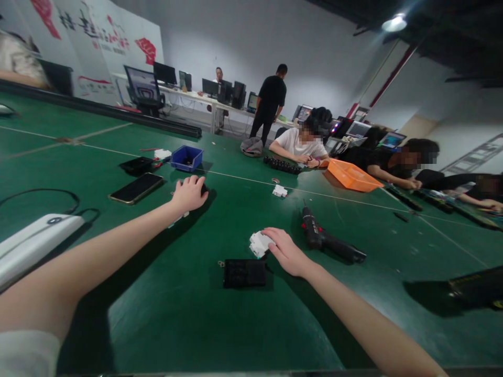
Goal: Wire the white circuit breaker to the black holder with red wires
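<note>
My left hand reaches far out over the green table and curls over a small dark object that is mostly hidden under the fingers. My right hand rests on the table, its fingers touching a small white plastic part. A flat black rectangular piece lies just in front of that part. A black electric screwdriver lies right of my right hand.
A phone, a black tray and a blue bin lie beyond my left hand. A white device with a cable sits at left. Another white part lies mid-table. Seated people work near an orange tray.
</note>
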Demonstrator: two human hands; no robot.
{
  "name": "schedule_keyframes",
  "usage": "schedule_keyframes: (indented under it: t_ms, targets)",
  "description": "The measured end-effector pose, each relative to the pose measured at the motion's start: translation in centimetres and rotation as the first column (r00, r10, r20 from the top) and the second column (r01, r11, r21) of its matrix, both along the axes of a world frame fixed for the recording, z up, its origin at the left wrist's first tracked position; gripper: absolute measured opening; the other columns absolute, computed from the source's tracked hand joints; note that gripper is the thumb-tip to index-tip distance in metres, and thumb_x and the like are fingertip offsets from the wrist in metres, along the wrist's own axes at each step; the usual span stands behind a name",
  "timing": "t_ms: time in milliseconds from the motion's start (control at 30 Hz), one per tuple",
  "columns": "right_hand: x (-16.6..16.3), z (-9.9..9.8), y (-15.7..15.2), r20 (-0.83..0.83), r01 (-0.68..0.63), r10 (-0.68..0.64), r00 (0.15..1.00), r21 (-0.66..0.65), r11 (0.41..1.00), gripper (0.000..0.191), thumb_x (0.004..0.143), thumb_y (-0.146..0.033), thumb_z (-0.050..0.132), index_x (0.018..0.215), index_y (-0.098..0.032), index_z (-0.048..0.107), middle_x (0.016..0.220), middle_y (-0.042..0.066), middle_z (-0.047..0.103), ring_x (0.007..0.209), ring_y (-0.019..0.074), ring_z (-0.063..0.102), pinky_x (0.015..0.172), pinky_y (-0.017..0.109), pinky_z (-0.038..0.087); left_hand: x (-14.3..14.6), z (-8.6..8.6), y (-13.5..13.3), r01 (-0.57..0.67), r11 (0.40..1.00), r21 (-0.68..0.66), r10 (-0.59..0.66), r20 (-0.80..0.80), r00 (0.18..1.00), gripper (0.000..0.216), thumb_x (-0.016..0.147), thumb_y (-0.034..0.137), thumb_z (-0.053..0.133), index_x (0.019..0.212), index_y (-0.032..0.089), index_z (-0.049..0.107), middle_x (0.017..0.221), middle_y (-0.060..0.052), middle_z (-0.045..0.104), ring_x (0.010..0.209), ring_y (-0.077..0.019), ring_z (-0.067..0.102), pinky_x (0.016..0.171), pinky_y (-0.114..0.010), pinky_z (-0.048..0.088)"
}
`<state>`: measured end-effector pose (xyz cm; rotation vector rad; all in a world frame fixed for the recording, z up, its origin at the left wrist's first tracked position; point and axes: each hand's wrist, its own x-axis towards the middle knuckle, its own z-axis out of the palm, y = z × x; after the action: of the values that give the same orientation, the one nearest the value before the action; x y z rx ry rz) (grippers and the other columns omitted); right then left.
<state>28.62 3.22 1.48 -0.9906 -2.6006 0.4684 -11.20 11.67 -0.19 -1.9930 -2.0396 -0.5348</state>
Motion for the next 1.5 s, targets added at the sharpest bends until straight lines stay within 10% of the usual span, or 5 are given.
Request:
schedule_keyframes:
  t_ms: [867,1500]
  targets:
    - [0.1,0.3,0.1,-0.038,0.011,-0.013,0.999,-0.036,0.999,0.048,0.106,-0.049,0.036,0.143,-0.023,0.054,0.141,0.013,0.058,0.128,0.0324,0.05,0.107,0.055,0.04,-0.3,0.0,1.0,0.052,0.996,-0.072,-0.06,-0.125,0.99,0.05,0.091,0.033,0.044,0.137,0.016,0.052,0.139,-0.017,0.059,0.138,-0.0327,0.047,0.12,-0.056,0.027]
    - [-0.1,0.6,-0.1,-0.002,0.01,-0.01,1.0,-0.021,1.0,0.045,0.104,-0.046,0.042,0.142,-0.023,0.053,0.141,0.013,0.057,0.128,0.032,0.05,0.108,0.055,0.039,0.5,1.3,-0.3,0.038,0.996,-0.076,-0.055,-0.243,0.969,0.045,0.097,0.043,0.036,0.087,0.018,0.072,0.097,-0.015,0.07,0.1,-0.0331,0.064,0.087,-0.047,0.045]
